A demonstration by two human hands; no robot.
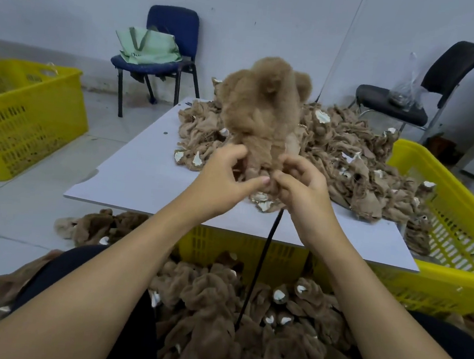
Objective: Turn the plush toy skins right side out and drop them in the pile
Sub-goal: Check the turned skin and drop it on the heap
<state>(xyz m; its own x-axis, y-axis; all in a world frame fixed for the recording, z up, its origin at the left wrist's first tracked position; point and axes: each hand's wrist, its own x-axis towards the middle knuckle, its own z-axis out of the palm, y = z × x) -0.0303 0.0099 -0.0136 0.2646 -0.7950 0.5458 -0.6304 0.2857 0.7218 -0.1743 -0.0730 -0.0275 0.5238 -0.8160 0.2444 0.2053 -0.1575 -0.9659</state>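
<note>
Left hand (224,178) and right hand (301,185): each grip narrow, fingers curled and pinching the lower edge of a fluffy brown plush skin (261,109), fur side out. Skin held upright above the white surface (143,176), just in front of a heap of inside-out skins (347,161) on that surface. Thin black rod (259,268) running down from beneath the hands into the pile of furry skins (230,323) between the knees. Yellow crates (24,118) at left and right; two chairs by the wall.
</note>
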